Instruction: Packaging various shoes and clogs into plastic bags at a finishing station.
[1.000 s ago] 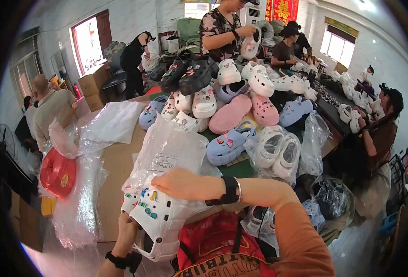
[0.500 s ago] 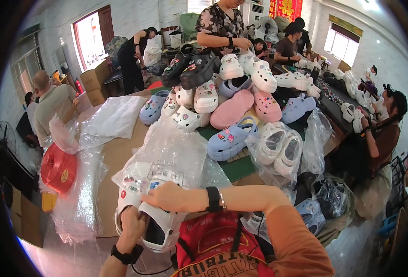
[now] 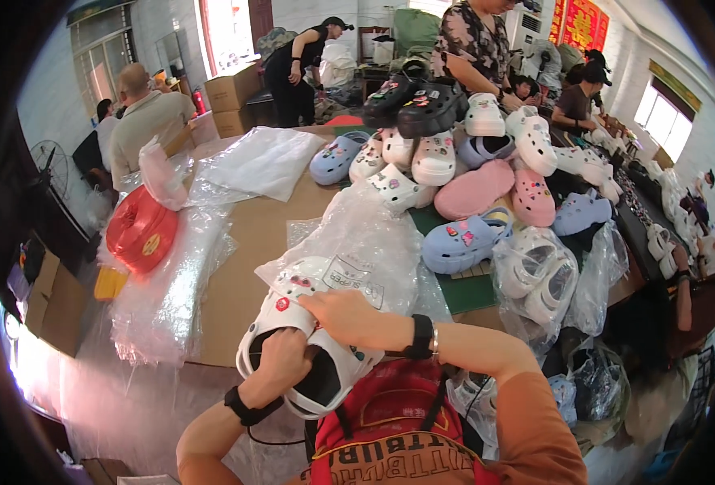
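A pair of white clogs [image 3: 331, 380] with small coloured charms lies before me, toes pointing away and partly inside a clear plastic bag [image 3: 357, 234]. My left hand [image 3: 285, 360] reaches into the opening of the left clog, fingers curled and mostly hidden inside it. Across the tops of the clogs lies my right hand [image 3: 345, 317], its fingertips closed at the edge of the bag. The bag spreads flat over the table beyond the toes.
A heap of clogs covers the far right, including a blue clog [image 3: 459, 242], a pink clog [image 3: 475, 190] and a black clog [image 3: 430, 111]. Bagged white clogs [image 3: 547, 291] sit at right. Left are a red ribbon roll [image 3: 141, 230] and plastic sleeves [image 3: 163, 311]. Several people work around.
The view has swung left, so the table and heap appear farther right. The clogs are tilted more, and my left hand is still in one. My right hand remains over their tops.
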Action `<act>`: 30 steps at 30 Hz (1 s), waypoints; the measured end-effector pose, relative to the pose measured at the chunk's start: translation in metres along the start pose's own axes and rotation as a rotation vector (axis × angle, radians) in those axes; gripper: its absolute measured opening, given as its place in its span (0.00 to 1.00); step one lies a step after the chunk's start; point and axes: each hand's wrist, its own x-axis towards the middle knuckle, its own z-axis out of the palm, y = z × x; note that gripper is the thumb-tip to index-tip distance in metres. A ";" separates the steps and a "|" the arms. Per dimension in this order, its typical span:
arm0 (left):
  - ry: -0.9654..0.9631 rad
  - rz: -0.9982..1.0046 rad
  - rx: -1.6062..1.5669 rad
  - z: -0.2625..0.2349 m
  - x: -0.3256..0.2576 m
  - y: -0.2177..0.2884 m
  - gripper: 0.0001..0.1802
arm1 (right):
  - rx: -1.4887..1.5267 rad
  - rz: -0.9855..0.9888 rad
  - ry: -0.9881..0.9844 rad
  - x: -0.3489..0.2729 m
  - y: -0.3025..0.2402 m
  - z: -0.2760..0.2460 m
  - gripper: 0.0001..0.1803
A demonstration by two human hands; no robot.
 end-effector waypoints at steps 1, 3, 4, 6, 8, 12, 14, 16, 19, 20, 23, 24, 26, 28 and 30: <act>0.004 0.009 0.016 0.001 -0.001 0.001 0.14 | 0.067 -0.012 -0.003 0.000 0.001 0.000 0.19; 0.035 0.037 0.043 0.001 -0.002 0.001 0.12 | 0.097 -0.067 0.018 0.002 -0.001 0.002 0.18; -0.037 -0.001 0.049 0.002 -0.001 0.000 0.12 | 0.120 -0.113 0.041 0.002 -0.003 0.001 0.17; -0.054 0.019 0.009 0.005 0.001 -0.004 0.11 | 0.044 -0.195 0.027 0.000 -0.014 -0.006 0.17; -0.039 0.039 0.030 0.005 0.003 -0.006 0.10 | -0.035 -0.276 0.015 0.000 -0.022 -0.010 0.18; 0.069 0.023 -0.051 0.010 0.006 -0.008 0.05 | -0.060 -0.265 0.134 -0.009 -0.027 -0.006 0.22; 0.129 -0.019 -0.220 0.015 0.000 -0.020 0.08 | -0.107 -0.238 0.139 -0.017 -0.033 -0.015 0.24; 0.163 -0.191 -0.489 0.021 -0.008 -0.033 0.09 | -0.121 -0.221 0.207 -0.032 -0.027 -0.024 0.24; 0.368 -0.440 -0.833 0.020 -0.010 -0.029 0.08 | -0.199 -0.145 0.305 -0.059 -0.011 -0.027 0.25; 0.275 -0.488 -0.817 0.006 -0.008 -0.024 0.11 | -0.191 0.020 0.368 -0.065 -0.005 -0.028 0.25; 0.297 -0.403 -0.954 0.004 -0.006 -0.025 0.07 | -0.091 0.274 0.383 -0.079 0.006 -0.020 0.26; 0.293 -0.394 -0.953 0.005 -0.005 -0.025 0.07 | 0.432 0.384 0.364 -0.078 0.006 -0.017 0.27; 0.277 -0.394 -0.988 0.008 -0.005 -0.024 0.09 | 0.957 0.473 0.333 -0.079 0.008 -0.011 0.27; 0.259 -0.395 -1.014 0.009 -0.005 -0.021 0.10 | 0.902 0.417 0.351 -0.079 0.012 -0.006 0.27; 0.249 -0.366 -1.018 0.007 -0.005 -0.017 0.12 | 0.935 0.463 0.441 -0.073 0.018 -0.003 0.26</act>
